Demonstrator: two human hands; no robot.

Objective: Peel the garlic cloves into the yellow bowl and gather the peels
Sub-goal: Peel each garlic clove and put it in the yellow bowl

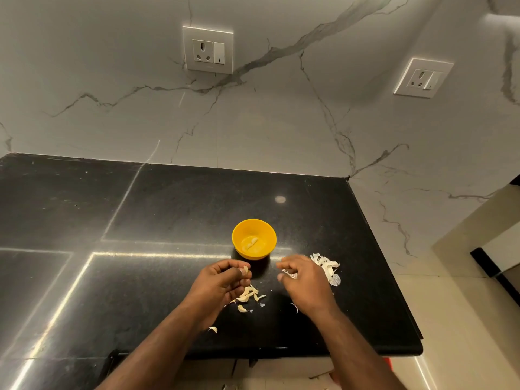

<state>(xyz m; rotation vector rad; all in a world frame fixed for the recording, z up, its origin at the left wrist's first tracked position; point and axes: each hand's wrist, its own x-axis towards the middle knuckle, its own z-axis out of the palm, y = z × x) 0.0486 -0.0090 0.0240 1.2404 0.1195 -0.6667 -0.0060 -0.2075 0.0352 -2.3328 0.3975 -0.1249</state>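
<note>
The yellow bowl (254, 237) stands on the black counter (168, 209) with peeled garlic cloves (251, 243) inside. Just in front of it, my left hand (222, 280) pinches a garlic clove (246, 270) between thumb and fingertips. To the right, my right hand (302, 280) holds a thin piece of peel (289, 274) in its curled fingers. A pile of white peels (327, 267) lies beside and behind my right hand. Unpeeled cloves and peel scraps (247, 296) lie under and next to my left hand.
The counter's right edge (394, 277) and front edge (309, 351) are close to my hands. A marble wall with two sockets (208, 50) rises behind. A single clove piece (213, 329) lies near the front edge.
</note>
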